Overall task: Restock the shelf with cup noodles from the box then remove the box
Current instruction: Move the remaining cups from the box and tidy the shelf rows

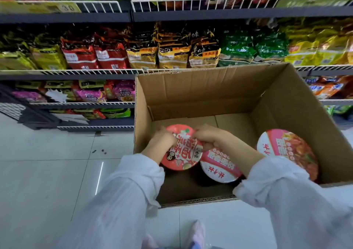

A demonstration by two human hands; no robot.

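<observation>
From the head view, an open cardboard box [210,93] sits on the white floor before the noodle shelf [66,74], and both hands reach into it. The left hand [162,141] and right hand [208,137] pinch opposite edges of a red-lidded cup noodle [181,153] at the box's near left. Two pink-lidded cups lie right of it, one [219,166] just beside, the other [286,151] against the right wall.

**Bright overhead light, soft wide-angle frame**

Even, bright light from above w/ a thin glare streak on the white floor tiles [47,153]. Deep shadow inside the cardboard box [200,88] near its front wall. Strong fisheye bend at edges — shelf rails [76,71] curve. Pic soft overall; both hands motion-blurred, top-shelf packets smeared, sleeves [118,201] washed out.
</observation>
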